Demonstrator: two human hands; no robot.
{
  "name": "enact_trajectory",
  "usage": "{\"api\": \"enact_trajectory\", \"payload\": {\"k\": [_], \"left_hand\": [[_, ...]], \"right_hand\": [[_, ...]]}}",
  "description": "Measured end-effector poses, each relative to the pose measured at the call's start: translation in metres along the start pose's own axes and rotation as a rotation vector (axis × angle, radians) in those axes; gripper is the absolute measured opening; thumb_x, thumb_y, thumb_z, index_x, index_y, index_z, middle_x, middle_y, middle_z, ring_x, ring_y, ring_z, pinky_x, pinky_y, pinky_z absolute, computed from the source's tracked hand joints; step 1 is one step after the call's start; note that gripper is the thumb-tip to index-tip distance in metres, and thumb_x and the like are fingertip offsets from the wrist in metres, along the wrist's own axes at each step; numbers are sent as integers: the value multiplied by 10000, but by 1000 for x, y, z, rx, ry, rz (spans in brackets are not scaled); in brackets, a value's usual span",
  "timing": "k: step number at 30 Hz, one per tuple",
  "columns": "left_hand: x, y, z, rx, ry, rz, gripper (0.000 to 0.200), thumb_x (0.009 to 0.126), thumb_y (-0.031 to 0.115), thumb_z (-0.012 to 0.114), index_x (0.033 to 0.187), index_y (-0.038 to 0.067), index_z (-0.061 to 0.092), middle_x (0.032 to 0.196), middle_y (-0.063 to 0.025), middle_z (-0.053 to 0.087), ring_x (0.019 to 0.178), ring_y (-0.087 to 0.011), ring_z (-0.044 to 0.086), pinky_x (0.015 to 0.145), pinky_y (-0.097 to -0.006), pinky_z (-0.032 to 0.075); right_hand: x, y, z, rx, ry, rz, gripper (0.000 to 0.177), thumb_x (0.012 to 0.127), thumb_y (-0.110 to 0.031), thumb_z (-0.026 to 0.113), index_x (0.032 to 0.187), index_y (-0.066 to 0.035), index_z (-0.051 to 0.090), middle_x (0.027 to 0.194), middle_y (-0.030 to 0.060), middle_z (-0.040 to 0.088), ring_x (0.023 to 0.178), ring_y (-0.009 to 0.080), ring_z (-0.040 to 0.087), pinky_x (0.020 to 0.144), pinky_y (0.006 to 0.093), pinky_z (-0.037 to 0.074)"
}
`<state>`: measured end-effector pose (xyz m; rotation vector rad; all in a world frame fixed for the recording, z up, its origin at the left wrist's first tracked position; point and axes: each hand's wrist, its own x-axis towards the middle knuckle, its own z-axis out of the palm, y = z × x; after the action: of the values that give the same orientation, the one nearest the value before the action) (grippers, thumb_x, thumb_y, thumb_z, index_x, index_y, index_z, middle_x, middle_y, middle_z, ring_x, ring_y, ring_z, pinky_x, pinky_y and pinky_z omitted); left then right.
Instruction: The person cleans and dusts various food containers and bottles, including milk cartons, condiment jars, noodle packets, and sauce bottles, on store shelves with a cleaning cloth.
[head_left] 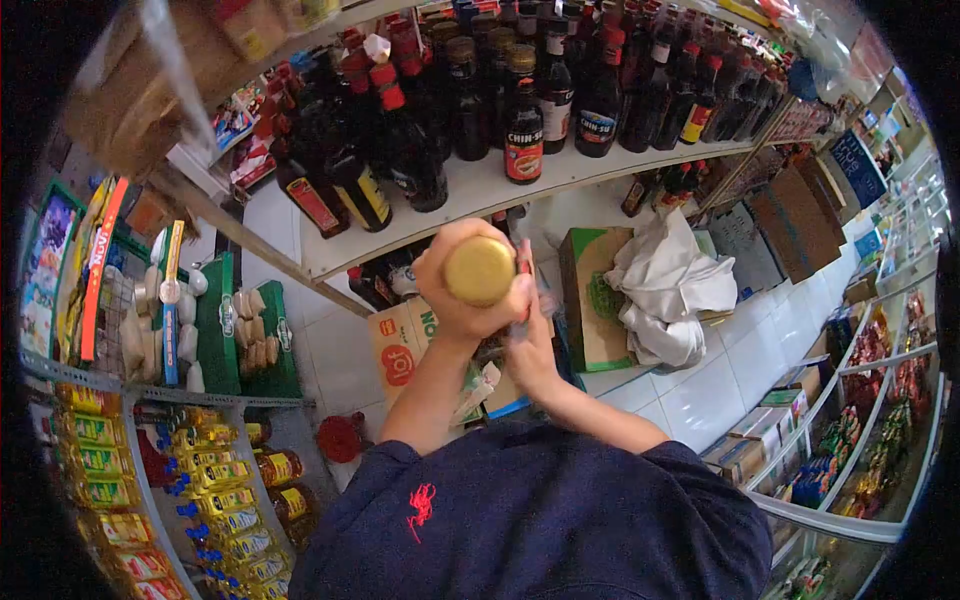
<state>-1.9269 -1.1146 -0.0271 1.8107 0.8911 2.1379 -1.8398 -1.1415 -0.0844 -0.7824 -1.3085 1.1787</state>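
Observation:
Seen from above, a bottle with a round gold cap stands upright in front of my chest. My left hand is wrapped round it just under the cap. Close against the bottle's right side is my right hand, its fingers bent and partly smeared by motion. A strip of red shows between the hands. I cannot tell what the right fingers grip. Just beyond the hands is a white shelf with dark sauce bottles, among them a Chin-Su bottle with a gold cap and red-and-white label.
Below the shelf, a green and brown carton stands beside a crumpled white cloth bundle. A printed cardboard box lies beyond my left forearm. Yellow oil bottles line the lower left rack. Glass-fronted shelves run along the right.

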Motion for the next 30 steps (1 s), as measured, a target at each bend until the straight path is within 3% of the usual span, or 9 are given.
{"api": "enact_trajectory", "payload": {"k": [2, 4, 5, 8, 9, 11, 15, 18, 30], "left_hand": [[9, -1, 7, -195, 102, -190, 402, 542, 64, 648, 905, -15, 498, 688, -83, 555, 608, -152, 553, 576, -262, 459], [19, -16, 11, -300, 147, -266, 394, 549, 52, 623, 913, -22, 491, 678, -88, 544, 601, -159, 549, 567, -262, 456], [24, -24, 13, -400, 200, -346, 387, 556, 40, 597, 920, -28, 484, 668, -94, 533, 595, -165, 545, 559, -262, 453], [42, -48, 23, -288, 174, -270, 373, 551, 65, 557, 897, -43, 468, 667, -119, 538, 578, -174, 540, 551, -257, 450], [48, -56, 25, -238, 175, -220, 367, 552, 71, 548, 889, -47, 466, 670, -126, 541, 571, -176, 539, 555, -258, 452], [64, -68, 27, -223, 192, -141, 367, 554, 83, 535, 886, -57, 462, 675, -139, 543, 557, -187, 537, 548, -268, 460], [93, -99, 26, -306, 210, -95, 367, 563, 89, 530, 897, -51, 470, 666, -144, 494, 540, -221, 533, 504, -317, 474], [105, -120, 28, -262, 201, -114, 362, 565, 90, 536, 898, -43, 483, 670, -139, 496, 544, -221, 532, 509, -325, 472], [117, -175, 39, -120, 274, -242, 260, 622, 51, 576, 857, -32, 503, 631, -116, 539, 544, -194, 525, 538, -301, 446]], "right_hand": [[16, 8, -6, -17, 22, -153, 412, 770, -35, 487, 1181, -18, 458, 1395, 174, 236, 1294, 335, 213, 1011, 379, 235], [36, 35, -24, -361, -9, -568, 481, 682, 50, 523, 1152, -56, 515, 1335, 186, 344, 1261, 373, 271, 997, 403, 266], [41, 45, -32, -361, -2, -564, 481, 682, 50, 523, 1152, -56, 515, 1335, 186, 344, 1261, 373, 271, 997, 403, 266], [38, 71, -60, -477, -48, -365, 523, 582, 127, 542, 1052, -93, 598, 1214, 138, 494, 1156, 336, 434, 922, 392, 380], [31, 83, -75, -479, -31, -338, 523, 582, 127, 542, 1052, -93, 598, 1214, 138, 494, 1156, 336, 434, 922, 392, 380], [8, 111, -107, -403, -132, 33, 524, 594, 142, 511, 1071, -60, 587, 1140, 170, 537, 1087, 314, 497, 884, 322, 402], [-37, 119, -153, -318, -28, 256, 489, 610, 115, 532, 1051, -82, 607, 1065, 154, 582, 1023, 275, 541, 877, 311, 408], [-54, 123, -168, -286, 42, 373, 454, 603, 104, 477, 1019, -21, 611, 1036, 151, 597, 1014, 225, 544, 859, 290, 403], [-54, 130, -186, -228, 132, 531, 436, 614, 87, 494, 1020, -20, 610, 988, 136, 619, 941, 203, 577, 825, 265, 419]]}}
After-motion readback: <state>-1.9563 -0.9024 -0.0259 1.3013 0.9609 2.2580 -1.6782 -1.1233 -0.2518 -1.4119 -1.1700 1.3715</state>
